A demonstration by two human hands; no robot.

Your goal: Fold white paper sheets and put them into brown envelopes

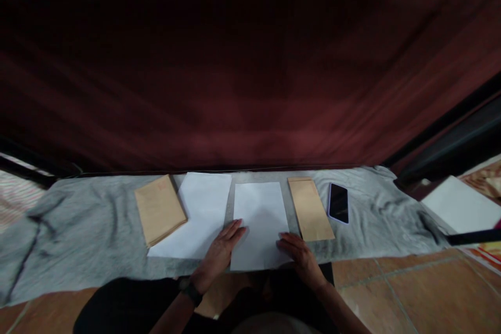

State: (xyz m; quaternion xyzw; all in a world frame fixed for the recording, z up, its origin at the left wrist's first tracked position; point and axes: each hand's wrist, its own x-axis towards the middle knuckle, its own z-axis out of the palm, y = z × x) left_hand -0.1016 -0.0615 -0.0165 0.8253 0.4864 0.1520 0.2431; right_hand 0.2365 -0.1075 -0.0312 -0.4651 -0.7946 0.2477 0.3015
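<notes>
A white sheet of paper (260, 209) lies flat in front of me, its near end reaching the edge of the grey cloth. My left hand (224, 244) rests at its left edge, fingers stretched out and touching the paper. On the opposite edge lies my right hand (298, 252), with its fingers extended over the sheet. More white paper (204, 209) is on the left, partly under a stack of brown envelopes (159, 210). To the right of the middle sheet are long brown envelopes (311, 210), near my right hand.
A grey cloth (94, 219) covers the narrow surface. A phone with a dark screen (338, 202) lies right of the long envelopes. Dark red fabric (250, 88) hangs behind. A white flat object (464, 203) is at far right, above the tiled floor (430, 284).
</notes>
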